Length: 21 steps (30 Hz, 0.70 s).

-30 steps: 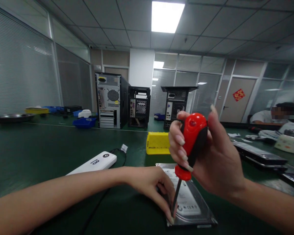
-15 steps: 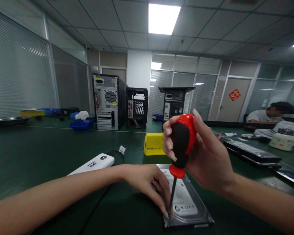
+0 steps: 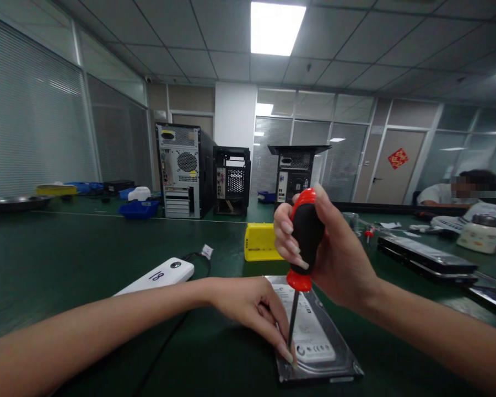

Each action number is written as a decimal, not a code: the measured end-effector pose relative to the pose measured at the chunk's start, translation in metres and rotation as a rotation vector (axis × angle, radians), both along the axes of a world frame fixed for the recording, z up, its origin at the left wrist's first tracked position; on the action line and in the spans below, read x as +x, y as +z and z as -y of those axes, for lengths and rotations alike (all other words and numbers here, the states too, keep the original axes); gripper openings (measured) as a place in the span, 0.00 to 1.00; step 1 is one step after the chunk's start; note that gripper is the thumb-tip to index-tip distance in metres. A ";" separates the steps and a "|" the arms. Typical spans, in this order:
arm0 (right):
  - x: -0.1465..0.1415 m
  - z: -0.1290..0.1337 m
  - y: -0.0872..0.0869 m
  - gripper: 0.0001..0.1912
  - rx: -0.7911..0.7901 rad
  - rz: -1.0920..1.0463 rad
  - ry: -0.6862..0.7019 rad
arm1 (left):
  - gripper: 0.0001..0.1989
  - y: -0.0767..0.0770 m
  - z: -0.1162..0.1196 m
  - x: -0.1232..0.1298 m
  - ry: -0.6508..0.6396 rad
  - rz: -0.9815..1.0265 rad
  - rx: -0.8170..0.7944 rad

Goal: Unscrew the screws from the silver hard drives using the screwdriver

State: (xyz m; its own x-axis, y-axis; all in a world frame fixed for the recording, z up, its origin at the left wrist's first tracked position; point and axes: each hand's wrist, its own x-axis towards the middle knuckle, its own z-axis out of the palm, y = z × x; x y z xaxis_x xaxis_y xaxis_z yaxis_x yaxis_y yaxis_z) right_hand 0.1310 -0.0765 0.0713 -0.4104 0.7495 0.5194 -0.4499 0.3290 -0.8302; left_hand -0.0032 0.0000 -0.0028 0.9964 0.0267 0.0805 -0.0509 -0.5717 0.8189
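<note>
A hard drive (image 3: 314, 322) with a white label lies flat on the green table, its near end toward me. My right hand (image 3: 334, 248) is wrapped round the red and black handle of a screwdriver (image 3: 308, 234), which points down at the drive's near left corner. My left hand (image 3: 258, 311) reaches across the drive's left edge, thumb and fingers pinched round the lower end of the screwdriver shaft. Those fingers hide the screwdriver tip, and I cannot tell whether a screw is between them.
A white power bank (image 3: 159, 275) with a cable lies left. Ahead are a yellow box (image 3: 262, 242), a blue tray (image 3: 138, 209) and several computer cases (image 3: 186, 171). Stacked drives (image 3: 425, 256) and a jar (image 3: 481, 234) stand right. Another person (image 3: 440, 194) sits at the far right.
The screwdriver handle has tipped slightly left and stands more upright in my right hand. My left fingertips have shifted a little to the right with the lower shaft.
</note>
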 end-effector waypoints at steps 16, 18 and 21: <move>-0.001 0.000 0.001 0.15 -0.025 -0.075 -0.024 | 0.12 0.002 0.004 -0.001 0.083 0.033 0.030; -0.002 0.002 0.001 0.15 -0.013 -0.011 -0.055 | 0.11 0.002 0.004 0.000 0.059 0.046 0.029; -0.001 0.004 0.001 0.15 -0.017 0.003 -0.070 | 0.10 0.001 0.003 0.000 0.041 0.057 0.028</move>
State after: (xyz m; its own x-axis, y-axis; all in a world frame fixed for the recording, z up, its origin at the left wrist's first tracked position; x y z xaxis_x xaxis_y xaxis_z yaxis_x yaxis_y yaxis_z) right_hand 0.1298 -0.0807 0.0726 -0.3579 0.7853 0.5052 -0.4239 0.3454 -0.8373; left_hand -0.0030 -0.0035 -0.0013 0.9883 0.0644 0.1380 -0.0727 -0.5967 0.7991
